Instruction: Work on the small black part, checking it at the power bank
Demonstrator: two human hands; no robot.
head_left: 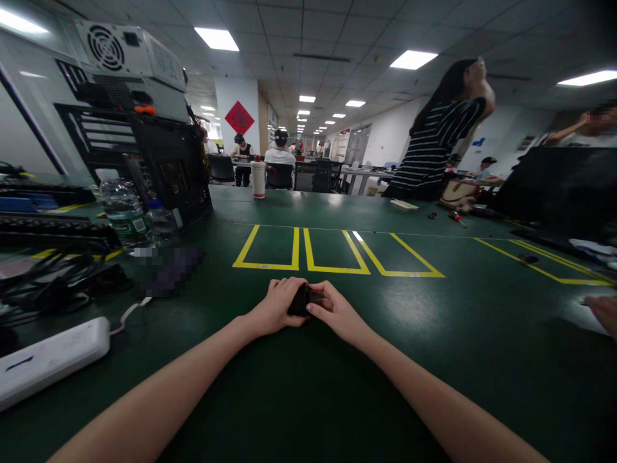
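Just in front of the yellow tape marks, a small black object sits between my two hands, low over the green table. Its exact kind is hard to make out, as fingers cover much of it. My left hand wraps around its left side and top. From the right, my right hand is closed in a pinch at its right edge, thumb below and fingers above.
Yellow tape outlines mark the green table. At left are a power strip, water bottles and a computer case. A white cup stands far back. Another person's hand shows at right.
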